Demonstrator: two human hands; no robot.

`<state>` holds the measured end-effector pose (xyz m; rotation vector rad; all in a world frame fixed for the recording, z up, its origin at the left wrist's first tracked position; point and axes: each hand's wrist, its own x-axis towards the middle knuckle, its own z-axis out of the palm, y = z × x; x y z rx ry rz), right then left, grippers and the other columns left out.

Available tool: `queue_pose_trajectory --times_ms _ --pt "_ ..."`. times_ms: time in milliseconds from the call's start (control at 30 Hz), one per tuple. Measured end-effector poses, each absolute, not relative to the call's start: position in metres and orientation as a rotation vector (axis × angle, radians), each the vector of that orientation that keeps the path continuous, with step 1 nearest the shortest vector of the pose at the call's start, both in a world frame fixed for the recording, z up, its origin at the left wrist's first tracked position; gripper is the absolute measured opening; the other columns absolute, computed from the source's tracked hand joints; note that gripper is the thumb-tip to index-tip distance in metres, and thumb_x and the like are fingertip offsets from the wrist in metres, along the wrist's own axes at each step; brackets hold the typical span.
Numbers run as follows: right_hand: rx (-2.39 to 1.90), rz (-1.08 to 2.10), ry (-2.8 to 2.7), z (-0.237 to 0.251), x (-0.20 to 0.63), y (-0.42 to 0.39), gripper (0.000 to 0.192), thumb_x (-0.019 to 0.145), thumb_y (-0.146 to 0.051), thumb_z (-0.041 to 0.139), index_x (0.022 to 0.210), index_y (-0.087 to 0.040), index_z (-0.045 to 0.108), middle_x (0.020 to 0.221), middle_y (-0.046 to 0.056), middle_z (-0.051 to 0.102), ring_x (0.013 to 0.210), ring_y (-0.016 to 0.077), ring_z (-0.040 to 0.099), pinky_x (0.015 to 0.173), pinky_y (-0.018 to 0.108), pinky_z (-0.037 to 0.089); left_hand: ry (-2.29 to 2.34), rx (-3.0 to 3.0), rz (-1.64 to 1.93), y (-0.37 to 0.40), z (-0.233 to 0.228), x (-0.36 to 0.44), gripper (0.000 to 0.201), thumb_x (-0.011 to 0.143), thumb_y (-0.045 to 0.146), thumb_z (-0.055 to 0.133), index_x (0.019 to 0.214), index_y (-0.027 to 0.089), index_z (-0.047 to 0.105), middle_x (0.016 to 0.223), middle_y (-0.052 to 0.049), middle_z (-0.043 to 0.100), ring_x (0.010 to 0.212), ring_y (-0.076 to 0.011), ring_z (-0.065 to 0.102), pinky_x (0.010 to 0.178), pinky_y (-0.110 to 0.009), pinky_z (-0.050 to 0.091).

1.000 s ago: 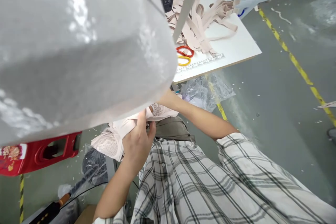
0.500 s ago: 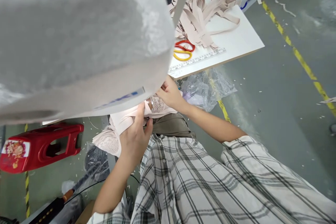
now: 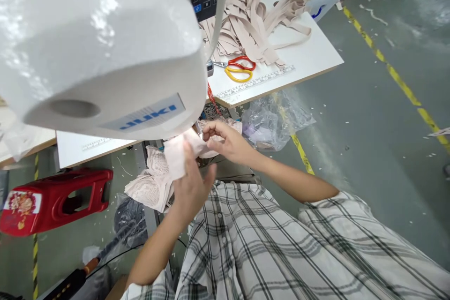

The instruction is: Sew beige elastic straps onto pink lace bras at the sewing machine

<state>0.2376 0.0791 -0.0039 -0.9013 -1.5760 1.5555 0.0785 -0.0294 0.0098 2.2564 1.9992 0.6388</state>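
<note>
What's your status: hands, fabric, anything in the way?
Left hand and right hand both grip the pale lace fabric in the lap. Sewing machine head hangs just above, hiding part of the cloth.

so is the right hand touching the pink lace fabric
Touching. The head view shows the right hand with its fingers pinched on the pink lace fabric just under the sewing machine.
</note>
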Motion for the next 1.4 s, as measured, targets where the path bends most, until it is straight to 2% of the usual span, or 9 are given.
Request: queue_pose_trajectory --times_ms 133,233,367,467,600,700,867,1233,1400 --pt "-1.062 1.557 -1.449 0.004 0.256 0.06 0.027 0.094 -0.046 0.059 0.103 -0.021 0.064 0.098 0.004 0.069 0.088 0.0181 0.064 0.076 0.032 0.053 1.541 2.392 0.744 -0.049 0.025 0.095 0.088 0.095 0.036 0.062 0.161 0.009 0.01 0.131 -0.021 0.067 0.12 -0.0294 0.067 0.095 -0.037 0.058" --pt "-1.115 1.47 -1.521 0.007 0.263 0.053 0.026 0.098 -0.04 0.051 0.093 -0.019 0.067 0.086 0.002 0.068 0.077 0.0152 0.061 0.068 0.028 0.05 1.421 2.348 0.922 -0.051 0.043 0.092 0.063 0.094 0.021 0.06 0.152 0.018 0.037 0.117 -0.012 0.073 0.115 -0.0235 0.068 0.098 -0.035 0.056" --pt "-0.567 1.711 -2.301 0.007 0.254 0.05 0.02 0.093 -0.023 0.056 0.08 -0.019 0.07 0.074 -0.002 0.068 0.068 0.0115 0.06 0.064 0.023 0.046 1.603 2.173 0.662 -0.032 0.042 0.075 0.018 0.094 0.027 0.058 0.101 0.017 0.07 0.093 -0.012 0.074 0.108 -0.0304 0.068 0.105 -0.049 0.047" --pt "-0.767 1.091 -2.59 -0.004 0.24 0.053 0.024 0.096 -0.02 0.051 0.086 -0.016 0.072 0.08 0.004 0.071 0.07 0.0139 0.06 0.063 0.026 0.041 1.624 1.378 0.585 -0.01 0.022 0.059 0.037 0.092 0.045 0.06 0.065 0.019 0.063 0.055 -0.005 0.056 0.073 -0.0245 0.066 0.079 -0.037 0.052" --pt "-0.857 0.444 -2.494 -0.028 0.227 0.058 0.028 0.101 -0.024 0.046 0.096 -0.018 0.073 0.083 0.006 0.072 0.075 0.0179 0.061 0.066 0.031 0.042 1.299 0.789 0.642 0.006 -0.005 0.045 0.05 0.083 0.067 0.062 0.069 0.019 0.062 0.051 0.002 0.045 0.054 -0.0172 0.053 0.06 -0.032 0.048" --pt "-0.838 0.435 -2.303 -0.035 0.228 0.056 0.022 0.098 -0.025 0.051 0.103 -0.019 0.072 0.097 0.008 0.072 0.089 0.0205 0.063 0.079 0.034 0.048 1.181 0.667 0.776 0.0 -0.012 0.043 0.047 0.079 0.064 0.068 0.071 0.02 0.058 0.052 0.007 0.037 0.051 -0.0119 0.045 0.06 -0.028 0.046" --pt "-0.955 0.57 -2.119 -0.034 0.231 0.046 0.026 0.094 -0.041 0.063 0.104 -0.02 0.072 0.098 0.008 0.071 0.092 0.0214 0.065 0.081 0.035 0.053 1.314 0.878 0.923 -0.014 -0.006 0.044 0.035 0.093 0.047 0.062 0.073 0.018 0.063 0.066 0.001 0.056 0.06 -0.0103 0.049 0.061 -0.024 0.04" --pt "-0.903 0.788 -2.262 -0.043 0.224 0.041 0.029 0.1 -0.037 0.051 0.096 -0.026 0.077 0.098 0.006 0.077 0.095 0.0211 0.069 0.084 0.037 0.053 1.671 1.222 0.792 -0.008 0.002 0.051 0.036 0.094 0.043 0.056 0.068 0.018 0.058 0.062 0.001 0.058 0.063 -0.0128 0.052 0.063 -0.025 0.039" --pt "-1.088 0.657 -2.288 -0.045 0.267 0.122 0.028 0.101 -0.031 0.047 0.111 -0.022 0.072 0.106 0.006 0.074 0.101 0.0192 0.067 0.087 0.034 0.054 1.61 1.011 0.801 -0.001 -0.007 0.045 0.039 0.092 0.047 0.06 0.066 0.019 0.054 0.058 0.003 0.05 0.056 -0.0116 0.043 0.056 -0.024 0.034"
